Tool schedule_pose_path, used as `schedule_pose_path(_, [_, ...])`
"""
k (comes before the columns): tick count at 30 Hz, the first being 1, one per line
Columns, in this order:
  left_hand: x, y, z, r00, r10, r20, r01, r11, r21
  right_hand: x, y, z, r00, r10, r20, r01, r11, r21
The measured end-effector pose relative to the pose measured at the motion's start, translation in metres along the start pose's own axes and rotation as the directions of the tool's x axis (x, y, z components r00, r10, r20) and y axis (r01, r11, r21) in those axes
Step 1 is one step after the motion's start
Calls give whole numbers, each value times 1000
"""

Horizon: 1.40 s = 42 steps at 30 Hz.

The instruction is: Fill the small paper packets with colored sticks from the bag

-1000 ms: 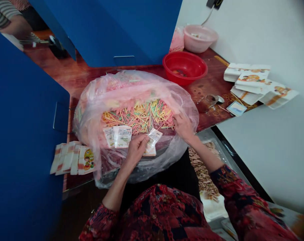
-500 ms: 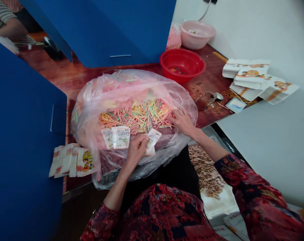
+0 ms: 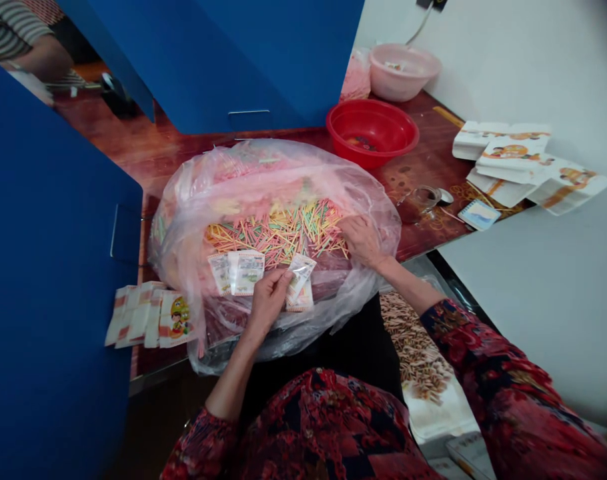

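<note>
A large clear plastic bag [image 3: 183, 173] lies open on the table, full of thin pink, yellow and green sticks [image 3: 283, 230]. My left hand [image 3: 270, 300] pinches a small printed packet [image 3: 300, 272] at the front of the sticks. Under that packet lies another packet [image 3: 302, 299], and more small packets [image 3: 247, 273] rest on the bag to its left. My right hand [image 3: 361, 241] is at the right edge of the stick pile, its fingers bent down among the sticks. Its fingertips are partly hidden, so whether it grips any sticks is unclear.
Behind the bag stand a red basin [image 3: 373, 133] and a pale pink basin [image 3: 403, 70]. Stacked printed paper bags [image 3: 513, 157] lie at the right, more [image 3: 151, 317] at the left. A glass jar [image 3: 423, 199] is near a small notebook [image 3: 478, 213]. Blue partitions [image 3: 48, 267] border the table.
My left hand has shifted slightly left with the packet, uncovering more of the one beneath. My right hand's fingers have curled down into the sticks. The whole view has shifted a little.
</note>
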<state>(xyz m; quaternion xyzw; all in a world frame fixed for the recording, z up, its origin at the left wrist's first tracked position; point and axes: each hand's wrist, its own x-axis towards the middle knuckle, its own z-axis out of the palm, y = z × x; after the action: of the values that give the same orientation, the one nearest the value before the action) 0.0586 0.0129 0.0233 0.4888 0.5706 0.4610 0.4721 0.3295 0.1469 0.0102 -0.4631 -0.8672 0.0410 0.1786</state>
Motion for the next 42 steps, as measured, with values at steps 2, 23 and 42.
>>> schedule_pose_path(2, [0, 1, -1, 1000, -21, -22, 20, 999, -41, 6, -8, -1, 990, 121, -70, -111, 985, 132])
schedule_pose_path(23, [3, -8, -3, 966, -150, -210, 54, 914, -402, 5, -109, 57, 975, 219, -31, -134, 698, 704])
schedule_pose_path(42, [4, -7, -2, 967, -141, -213, 32, 894, -446, 14, -50, -17, 906, 132, 403, -91, 989, -119])
